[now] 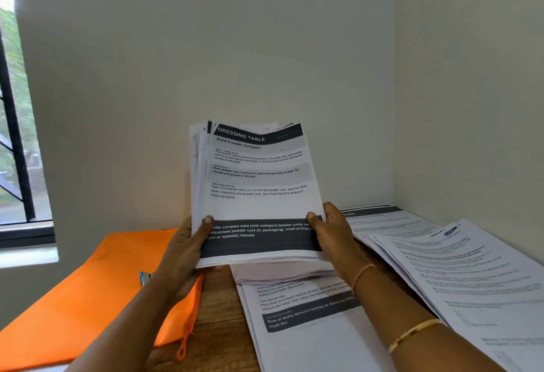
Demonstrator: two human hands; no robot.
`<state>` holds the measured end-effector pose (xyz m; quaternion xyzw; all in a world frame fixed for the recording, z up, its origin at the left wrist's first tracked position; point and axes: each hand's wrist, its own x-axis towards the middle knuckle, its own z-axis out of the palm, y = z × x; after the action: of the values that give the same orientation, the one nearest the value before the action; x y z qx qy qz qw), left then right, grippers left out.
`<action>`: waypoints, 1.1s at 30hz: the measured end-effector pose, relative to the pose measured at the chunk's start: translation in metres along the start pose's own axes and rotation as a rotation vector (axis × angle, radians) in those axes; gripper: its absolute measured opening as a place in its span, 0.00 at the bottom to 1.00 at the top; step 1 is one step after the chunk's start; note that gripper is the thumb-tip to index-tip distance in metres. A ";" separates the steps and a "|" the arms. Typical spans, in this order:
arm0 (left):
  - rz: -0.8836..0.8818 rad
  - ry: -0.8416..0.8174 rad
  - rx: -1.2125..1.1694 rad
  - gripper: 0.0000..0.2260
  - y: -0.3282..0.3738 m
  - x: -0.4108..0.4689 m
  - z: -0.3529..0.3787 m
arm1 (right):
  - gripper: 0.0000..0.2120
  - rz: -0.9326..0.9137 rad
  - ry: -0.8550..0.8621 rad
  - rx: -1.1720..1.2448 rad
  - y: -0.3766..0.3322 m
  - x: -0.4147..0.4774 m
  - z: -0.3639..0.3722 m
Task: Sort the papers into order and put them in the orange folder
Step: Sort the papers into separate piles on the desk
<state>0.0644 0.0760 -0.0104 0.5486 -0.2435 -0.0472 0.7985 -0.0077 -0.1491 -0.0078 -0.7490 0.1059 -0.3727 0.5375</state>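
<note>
Between left hand (182, 254) and right hand (332, 236), papers (259, 192)

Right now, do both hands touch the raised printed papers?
Touching: head view shows left hand and right hand gripping the printed white paper stack, thumbs on front.

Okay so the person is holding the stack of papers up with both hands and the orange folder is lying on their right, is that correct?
Not quite. The head view shows the orange folder lying on the person's left, beside the left hand, not on the right. The left hand and right hand do hold the stack of papers up.
</note>
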 end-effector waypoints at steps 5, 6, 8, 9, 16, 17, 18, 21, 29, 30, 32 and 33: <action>0.013 0.001 0.035 0.08 -0.001 0.002 -0.002 | 0.12 -0.027 0.051 0.019 0.002 -0.002 -0.001; 0.017 0.002 0.042 0.08 -0.001 0.002 -0.002 | 0.13 -0.039 0.074 0.015 0.002 -0.001 -0.001; 0.019 0.000 0.046 0.08 -0.002 0.004 -0.003 | 0.16 -0.064 0.123 0.004 0.004 0.000 -0.002; 0.019 -0.003 0.044 0.09 -0.002 0.004 -0.003 | 0.17 -0.072 0.141 -0.001 0.005 0.000 -0.003; 0.055 -0.028 -0.001 0.13 -0.004 0.002 0.001 | 0.21 -0.076 0.195 -0.119 0.003 -0.002 -0.005; 0.058 -0.029 -0.007 0.13 -0.003 0.002 0.002 | 0.21 -0.066 0.184 -0.141 0.000 -0.003 -0.005; 0.064 -0.030 -0.012 0.13 -0.003 0.001 0.002 | 0.20 -0.052 0.166 -0.166 -0.003 -0.003 -0.005; 0.078 -0.021 0.011 0.10 -0.005 0.003 0.001 | 0.14 0.035 0.116 -0.195 -0.011 -0.006 -0.009; 0.089 -0.037 0.061 0.05 -0.011 0.004 0.005 | 0.09 0.241 0.084 -0.256 -0.022 -0.005 -0.025; 0.087 -0.035 0.059 0.05 -0.011 0.004 0.005 | 0.10 0.239 0.087 -0.274 -0.024 -0.005 -0.026; 0.081 -0.034 0.049 0.05 -0.010 0.003 0.005 | 0.12 0.217 0.085 -0.339 -0.028 -0.004 -0.028; 0.077 -0.035 0.043 0.05 -0.010 0.003 0.005 | 0.13 0.197 0.084 -0.380 -0.029 -0.003 -0.029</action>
<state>0.0665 0.0673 -0.0171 0.5550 -0.2793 -0.0207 0.7833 -0.0364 -0.1568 0.0212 -0.8067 0.2694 -0.3226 0.4154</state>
